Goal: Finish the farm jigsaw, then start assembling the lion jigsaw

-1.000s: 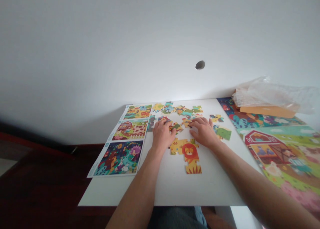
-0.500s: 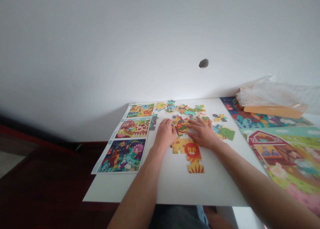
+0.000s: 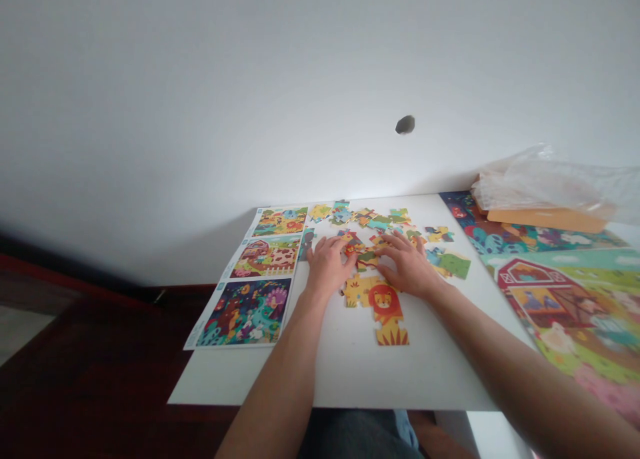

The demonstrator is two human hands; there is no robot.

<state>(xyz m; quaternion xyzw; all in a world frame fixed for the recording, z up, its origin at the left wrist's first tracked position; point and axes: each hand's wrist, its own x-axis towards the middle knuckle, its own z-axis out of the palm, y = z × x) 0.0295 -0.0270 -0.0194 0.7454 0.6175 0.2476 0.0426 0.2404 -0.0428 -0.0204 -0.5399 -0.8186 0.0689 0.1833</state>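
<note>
Jigsaw puzzle pieces lie in the middle of the white table. My left hand [image 3: 329,264] is at the left side of a red-and-green puzzle piece [image 3: 351,248], its thumb and forefinger closed at the edge. Across from it, my right hand [image 3: 407,265] rests with fingers spread over several pieces, covering parts of them. Below both hands sits a yellow piece [image 3: 357,291], against a lion-face piece [image 3: 385,301]. Under the lion's head is a piece with orange grass [image 3: 393,332].
Loose pieces [image 3: 377,220] are scattered toward the wall, and a green one [image 3: 454,265] lies right. A sheet with three pictures [image 3: 289,312] lies at the left. Finished-looking farm and night pictures [image 3: 560,312] cover the right, under an orange box [image 3: 547,220] and clear plastic bag [image 3: 555,179].
My left hand has shifted slightly left and its thumb has come away from the fingers a little, showing more of the red-and-green piece. My right hand has barely moved.
</note>
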